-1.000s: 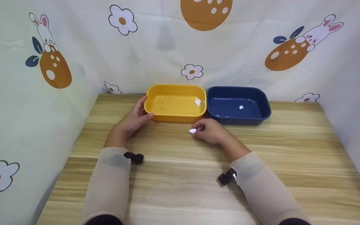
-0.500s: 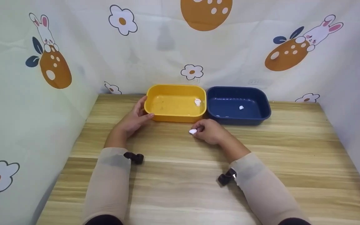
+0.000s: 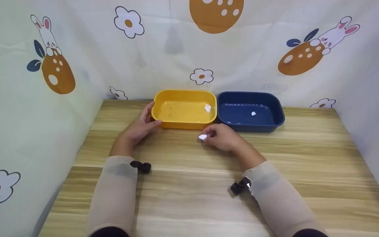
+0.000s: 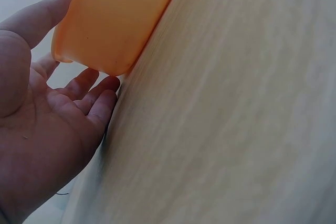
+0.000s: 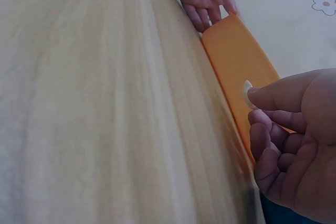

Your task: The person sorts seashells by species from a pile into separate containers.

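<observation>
At the back of the table stands a yellow plastic bin (image 3: 184, 125), upright, with a small white lump (image 3: 208, 108) near its right end. My left hand (image 3: 140, 126) holds that bin's left end; in the left wrist view the thumb lies by the rim and the other fingers (image 4: 100, 106) are at the lower corner. Between thumb and fingertips, my right hand (image 3: 222, 136) pinches a small white piece (image 3: 202, 137) just in front of the yellow bin. From the right wrist, the white piece (image 5: 247, 94) looks thin and pale; its exact kind is unclear.
A dark blue bin (image 3: 252, 127) stands against the yellow bin's right side, with another small white lump (image 3: 253, 113) inside. Behind both hangs a printed cloth wall (image 3: 242, 59). The wooden table (image 3: 183, 184) extends in front of the bins.
My right hand, still pinching the white piece, has shifted very slightly toward the bins. The left hand and both bins keep their places.
</observation>
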### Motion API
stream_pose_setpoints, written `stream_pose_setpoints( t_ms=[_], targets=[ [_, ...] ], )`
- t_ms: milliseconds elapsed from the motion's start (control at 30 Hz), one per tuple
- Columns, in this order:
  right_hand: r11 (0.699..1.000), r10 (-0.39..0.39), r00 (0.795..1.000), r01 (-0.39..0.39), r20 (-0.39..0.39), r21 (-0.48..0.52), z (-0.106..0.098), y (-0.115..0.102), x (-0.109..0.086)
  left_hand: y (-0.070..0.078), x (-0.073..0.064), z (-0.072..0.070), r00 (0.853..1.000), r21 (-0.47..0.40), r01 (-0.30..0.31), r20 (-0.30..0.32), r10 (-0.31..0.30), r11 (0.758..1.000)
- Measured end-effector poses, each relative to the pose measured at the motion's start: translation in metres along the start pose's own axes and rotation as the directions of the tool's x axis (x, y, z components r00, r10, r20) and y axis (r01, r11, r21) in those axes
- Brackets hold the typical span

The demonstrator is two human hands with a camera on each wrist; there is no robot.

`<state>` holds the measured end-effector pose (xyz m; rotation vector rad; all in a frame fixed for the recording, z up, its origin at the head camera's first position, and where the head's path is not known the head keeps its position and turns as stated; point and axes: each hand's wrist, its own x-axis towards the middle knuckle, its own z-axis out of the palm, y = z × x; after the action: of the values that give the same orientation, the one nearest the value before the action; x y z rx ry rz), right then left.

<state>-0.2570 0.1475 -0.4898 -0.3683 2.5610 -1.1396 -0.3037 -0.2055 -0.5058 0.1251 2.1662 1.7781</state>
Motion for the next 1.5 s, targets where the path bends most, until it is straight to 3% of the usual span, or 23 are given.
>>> stream_pose_setpoints(
  t_ms=[500,1033,1300,1500],
  targets=[
    [0.991,0.052,0.998,-0.048,-0.026,0.124,-0.015,-0.015,-0.011,0.002,-0.001,0.000,1.000,-0.014,0.012,-0.002,-0.012,1.000],
    [0.991,0.018,0.995,-0.005,-0.099,0.132,-0.024,-0.025,-0.009,-0.001,0.002,0.000,1.000,-0.035,0.020,0.006,-0.019,0.999],
    [0.990,0.009,0.989,0.013,-0.150,0.142,-0.030,-0.035,0.004,0.000,0.000,0.000,0.998,-0.016,0.055,-0.011,-0.055,0.998],
    [0.991,0.026,0.988,-0.006,-0.152,0.132,-0.038,-0.049,0.018,0.003,-0.001,0.000,0.999,-0.020,0.048,0.000,-0.048,0.999]
  ],
)
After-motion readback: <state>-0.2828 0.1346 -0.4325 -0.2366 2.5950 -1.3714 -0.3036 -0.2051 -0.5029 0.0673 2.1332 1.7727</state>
